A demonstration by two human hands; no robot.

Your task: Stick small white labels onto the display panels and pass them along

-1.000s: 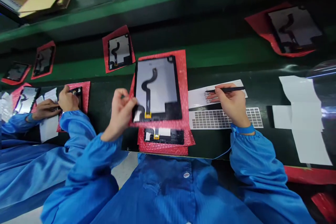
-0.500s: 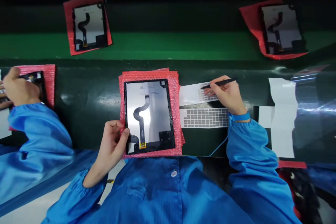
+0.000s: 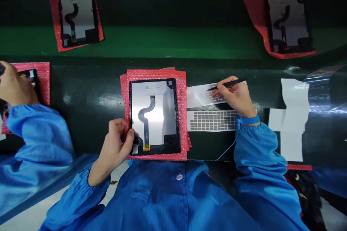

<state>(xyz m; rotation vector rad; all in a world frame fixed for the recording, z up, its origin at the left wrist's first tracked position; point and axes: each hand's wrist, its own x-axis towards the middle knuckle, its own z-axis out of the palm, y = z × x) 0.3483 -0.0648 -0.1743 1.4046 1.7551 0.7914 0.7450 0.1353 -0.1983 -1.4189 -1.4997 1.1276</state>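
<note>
Red bubble wrap lies on dark desk, near edge, in front of the person's torso; more than one sheet, corners offset. Display panel lies flat on top, pale back up, black border, curved black ribbon cable ending in a yellow piece at lower left. Left hand at lower left: fingers clamped on wrap edge, thumb at panel's edge; can't tell if they grip the panel too. Right hand over upper label sheet, fingers closed around slim black tool, its tip over the small grey squares. Lower label sheet just below, gridded, partly under wrist area. Blue wristband on right wrist, thin cord running down. White paper pieces farther right. Two more panels on red wrap, far left and far right. Co-worker's hand at left edge, by another dark device on red wrap.
</note>
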